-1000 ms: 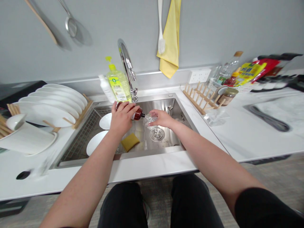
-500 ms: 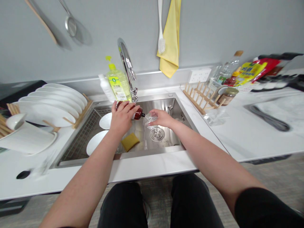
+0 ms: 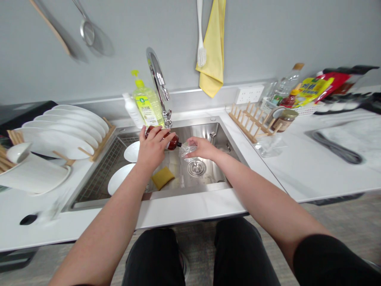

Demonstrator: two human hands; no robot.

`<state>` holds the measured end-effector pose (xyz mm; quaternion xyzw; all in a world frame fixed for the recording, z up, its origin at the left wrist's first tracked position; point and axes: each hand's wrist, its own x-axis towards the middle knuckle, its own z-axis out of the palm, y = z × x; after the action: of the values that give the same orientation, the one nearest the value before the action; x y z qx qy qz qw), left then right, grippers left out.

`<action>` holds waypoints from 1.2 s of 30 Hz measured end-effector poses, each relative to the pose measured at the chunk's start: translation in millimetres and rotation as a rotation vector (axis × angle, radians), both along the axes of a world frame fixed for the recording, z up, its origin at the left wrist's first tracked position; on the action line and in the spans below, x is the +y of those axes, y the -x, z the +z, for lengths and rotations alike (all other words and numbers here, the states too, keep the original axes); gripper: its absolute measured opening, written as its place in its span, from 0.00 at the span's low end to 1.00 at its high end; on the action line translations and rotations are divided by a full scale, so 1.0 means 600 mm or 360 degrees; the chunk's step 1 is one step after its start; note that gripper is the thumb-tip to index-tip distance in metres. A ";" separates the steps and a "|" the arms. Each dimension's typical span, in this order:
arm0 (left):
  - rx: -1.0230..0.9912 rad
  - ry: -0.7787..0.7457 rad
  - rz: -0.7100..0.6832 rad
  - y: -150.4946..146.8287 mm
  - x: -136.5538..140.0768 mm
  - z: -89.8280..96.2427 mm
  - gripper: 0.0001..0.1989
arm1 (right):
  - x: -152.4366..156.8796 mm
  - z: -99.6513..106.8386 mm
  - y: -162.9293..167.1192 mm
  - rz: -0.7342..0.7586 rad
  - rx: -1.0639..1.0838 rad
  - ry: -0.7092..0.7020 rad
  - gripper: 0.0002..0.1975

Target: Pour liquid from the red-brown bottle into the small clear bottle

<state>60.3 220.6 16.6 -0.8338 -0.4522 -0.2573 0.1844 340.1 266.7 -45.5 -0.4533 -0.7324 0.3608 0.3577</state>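
Observation:
Over the sink (image 3: 166, 194), my left hand (image 3: 154, 147) is wrapped round a dark red-brown bottle (image 3: 172, 143). The bottle lies on its side, its black neck pointing right. My right hand (image 3: 203, 148) grips a small clear glass (image 3: 187, 151), whose mouth faces the bottle's neck. Whether liquid is flowing between them I cannot tell. Below, a yellow sponge cloth (image 3: 162, 178) rests on the sink floor, left of the drain (image 3: 197, 168). Two white dishes, a bowl (image 3: 131, 152) and a larger plate (image 3: 119, 178), sit in the sink's left part, partly hidden by my left arm.
A chrome faucet (image 3: 156, 73) rises behind the sink beside a yellow-green dish soap bottle (image 3: 147, 105). White plates (image 3: 56, 137) stand in a rack on the left. To the right are a wooden rack (image 3: 247, 123), a jar (image 3: 285, 119) and black tongs (image 3: 337, 148).
Both hands hold nearly the same pose, the bottle still tipped toward the glass. Only a slight shift of the whole view shows.

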 end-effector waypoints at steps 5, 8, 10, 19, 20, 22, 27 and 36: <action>-0.0003 0.0000 -0.0002 -0.001 0.000 0.000 0.34 | -0.003 0.004 0.001 -0.0013 -0.0028 0.0004 0.39; 0.0018 -0.0022 -0.0004 0.000 0.000 -0.002 0.33 | -0.004 0.006 0.001 -0.0009 -0.0042 0.0007 0.39; 0.0032 -0.0040 -0.0005 0.000 0.001 -0.003 0.32 | -0.004 0.006 0.001 -0.0008 -0.0038 0.0010 0.39; 0.0059 -0.0076 -0.0008 -0.001 -0.001 -0.001 0.31 | -0.002 0.002 0.000 0.0018 -0.0002 0.0002 0.38; 0.0061 -0.0079 -0.0007 -0.001 -0.001 -0.001 0.31 | -0.002 0.002 0.000 0.0023 0.0001 0.0002 0.38; 0.0059 -0.0075 -0.0005 -0.001 -0.002 0.000 0.32 | -0.002 0.003 -0.001 0.0034 0.0012 -0.0001 0.38; 0.0060 -0.0072 -0.0026 0.000 -0.007 0.005 0.33 | -0.004 0.004 -0.001 0.0058 0.0056 0.0025 0.38; 0.0107 -0.0038 -0.0025 -0.004 -0.023 0.037 0.34 | -0.009 0.007 0.002 0.0095 0.0193 -0.0002 0.36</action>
<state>62.4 206.7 39.1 -0.8433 -0.4360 -0.2360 0.2074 339.0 261.0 -41.5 -0.4084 -0.7228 0.3977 0.3907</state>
